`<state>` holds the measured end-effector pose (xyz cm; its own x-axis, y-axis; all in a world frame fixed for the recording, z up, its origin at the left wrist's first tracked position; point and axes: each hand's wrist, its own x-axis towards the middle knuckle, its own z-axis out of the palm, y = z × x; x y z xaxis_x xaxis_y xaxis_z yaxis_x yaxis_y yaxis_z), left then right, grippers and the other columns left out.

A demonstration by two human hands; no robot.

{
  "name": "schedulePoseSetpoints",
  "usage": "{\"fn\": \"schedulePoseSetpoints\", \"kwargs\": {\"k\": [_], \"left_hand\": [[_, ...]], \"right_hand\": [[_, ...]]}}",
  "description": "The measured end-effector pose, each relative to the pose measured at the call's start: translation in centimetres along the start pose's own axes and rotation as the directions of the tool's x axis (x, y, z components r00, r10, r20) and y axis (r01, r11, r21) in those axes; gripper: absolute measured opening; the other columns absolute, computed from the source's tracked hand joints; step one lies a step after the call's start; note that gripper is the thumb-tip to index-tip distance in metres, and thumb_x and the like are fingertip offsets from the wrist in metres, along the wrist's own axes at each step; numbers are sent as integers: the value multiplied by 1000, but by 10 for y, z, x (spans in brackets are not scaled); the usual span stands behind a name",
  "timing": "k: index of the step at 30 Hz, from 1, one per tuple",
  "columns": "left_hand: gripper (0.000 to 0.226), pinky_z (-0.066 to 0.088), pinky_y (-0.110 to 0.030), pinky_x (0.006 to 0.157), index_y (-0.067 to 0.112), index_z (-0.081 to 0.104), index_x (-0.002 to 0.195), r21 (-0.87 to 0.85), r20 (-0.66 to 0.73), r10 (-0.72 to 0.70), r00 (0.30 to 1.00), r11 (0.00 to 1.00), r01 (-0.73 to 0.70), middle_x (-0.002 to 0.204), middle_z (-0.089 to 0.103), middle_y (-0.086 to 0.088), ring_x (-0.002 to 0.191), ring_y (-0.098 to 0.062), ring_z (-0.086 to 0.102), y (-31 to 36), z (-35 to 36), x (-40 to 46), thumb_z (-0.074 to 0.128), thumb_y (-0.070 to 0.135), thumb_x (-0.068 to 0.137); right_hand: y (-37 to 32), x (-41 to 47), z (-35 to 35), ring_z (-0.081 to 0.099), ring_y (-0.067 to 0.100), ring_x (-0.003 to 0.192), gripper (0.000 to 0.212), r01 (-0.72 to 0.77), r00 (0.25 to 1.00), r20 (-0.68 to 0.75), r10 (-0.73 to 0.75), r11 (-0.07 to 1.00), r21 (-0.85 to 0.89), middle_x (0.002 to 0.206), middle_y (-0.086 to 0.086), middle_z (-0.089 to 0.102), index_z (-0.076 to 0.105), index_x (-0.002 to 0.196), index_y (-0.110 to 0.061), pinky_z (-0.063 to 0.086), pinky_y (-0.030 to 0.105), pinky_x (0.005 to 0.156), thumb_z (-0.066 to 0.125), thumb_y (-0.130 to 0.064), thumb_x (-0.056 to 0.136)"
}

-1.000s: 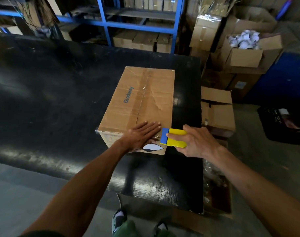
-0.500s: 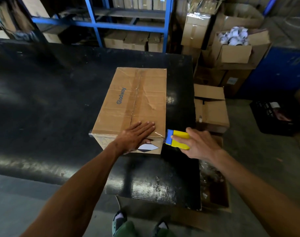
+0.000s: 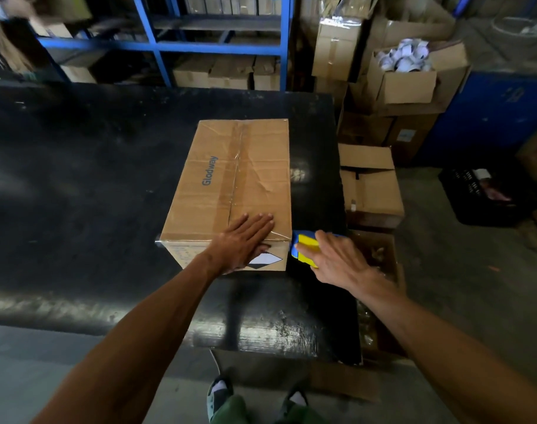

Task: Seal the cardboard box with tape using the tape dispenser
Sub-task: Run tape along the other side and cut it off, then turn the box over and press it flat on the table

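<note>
1. Box (image 3: 230, 185): brown cardboard, flaps closed, sits on black table (image 3: 77, 179) toward the table's right edge. "Glodway" printed in blue on top, left of centre seam. Clear tape strip runs along the seam, far edge to near edge; top is creased right of the seam.
2. Near face of box carries a black/white diamond label (image 3: 265, 261), partly covered by the thumb.
3. Tape dispenser (image 3: 305, 247): blue + yellow, at the box's near-right corner, blue end against or just beside the corner; contact can't be confirmed. Off the box top, at upper side-wall level.
4. Left hand (image 3: 242, 241): flat, palm down, fingers extended and close together, pressing on box top at near edge, over seam end and to its right. Thumb wraps down over near face. Holds nothing.
5. Right hand (image 3: 337, 261): closed around dispenser from the right, fingers over the yellow body. Sits just right of box, apart from left hand, box corner between them.
6. Surroundings: blue shelving (image 3: 218, 47) w/ cartons behind table; stacked cardboard boxes (image 3: 371, 188) on floor at right; person's shoes (image 3: 220, 391) visible below table edge.
</note>
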<state>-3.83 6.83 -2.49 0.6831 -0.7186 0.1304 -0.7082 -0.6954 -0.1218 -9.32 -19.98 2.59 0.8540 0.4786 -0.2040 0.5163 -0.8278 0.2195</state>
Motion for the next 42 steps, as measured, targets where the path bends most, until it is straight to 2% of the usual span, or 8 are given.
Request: {"fn": "schedulePoseSetpoints", "kwargs": {"k": [4, 9, 16, 20, 22, 26, 33, 42], "left_hand": [[66, 30, -52, 115, 10, 37, 151, 19, 41, 5, 999, 1000, -6, 145, 46, -22, 131, -39, 46, 21, -14, 29, 27, 52, 100], [67, 30, -63, 111, 18, 42, 149, -67, 83, -180, 980, 980, 186, 155, 39, -17, 142, -36, 37, 51, -5, 47, 31, 54, 94], [46, 28, -70, 108, 26, 62, 119, -102, 52, -317, 947, 942, 321, 148, 46, -18, 137, -37, 41, 68, -6, 61, 31, 47, 93], [62, 7, -69, 115, 30, 47, 139, -111, 111, -348, 931, 926, 360, 163, 18, -16, 151, -33, 15, 74, -6, 65, 11, 47, 92], [72, 5, -69, 116, 21, 24, 156, -125, 139, -376, 916, 911, 393, 165, 6, -16, 153, -32, 6, 74, -7, 67, 6, 48, 92], [86, -5, -61, 120, 0, -2, 155, -160, 220, -469, 856, 848, 506, 164, -8, -20, 152, -32, -11, 71, -7, 70, 1, 57, 91], [77, -11, -53, 121, 9, -3, 157, -252, 292, -529, 797, 761, 598, 160, -21, -25, 149, -37, -21, 69, -16, 74, 14, 59, 101], [76, -13, -54, 120, 9, -14, 155, -251, 469, -461, 753, 748, 615, 160, -26, -20, 147, -33, -27, 61, -25, 84, 10, 57, 102]], "right_hand": [[7, 2, -10, 56, 31, 104, 59, -62, 997, -44, 64, 997, 40, 124, 14, 46, 32, 148, -38, 46, 36, 75, 52, -46, 93], [28, 1, -24, 58, 28, 104, 62, -210, 975, -61, 215, 974, 83, 123, 11, 46, 32, 147, -42, 45, 35, 73, 55, -50, 91], [33, -12, -17, 59, 28, 101, 64, -275, 960, -21, 280, 953, 128, 120, 10, 47, 30, 148, -43, 42, 35, 71, 55, -53, 90], [33, -11, -18, 61, 28, 98, 62, -272, 961, -9, 277, 948, 164, 118, 10, 48, 30, 148, -43, 43, 36, 72, 53, -53, 91], [33, -10, -19, 61, 29, 97, 62, -276, 959, -10, 284, 939, 207, 116, 10, 49, 31, 148, -44, 44, 37, 73, 53, -52, 91], [33, -3, -13, 61, 32, 92, 60, -351, 926, 6, 379, 851, 391, 105, 8, 51, 41, 143, -46, 48, 37, 76, 59, -51, 86], [37, 8, 31, 60, 27, 100, 52, -388, 859, 108, 501, 498, 776, 112, 15, 62, 55, 137, -33, 44, 29, 88, 65, -46, 88], [9, 9, 98, 54, 41, 114, 37, -581, 770, 322, 551, 397, 710, 122, 22, 62, 56, 132, -17, 43, 42, 92, 42, -33, 102]]}}
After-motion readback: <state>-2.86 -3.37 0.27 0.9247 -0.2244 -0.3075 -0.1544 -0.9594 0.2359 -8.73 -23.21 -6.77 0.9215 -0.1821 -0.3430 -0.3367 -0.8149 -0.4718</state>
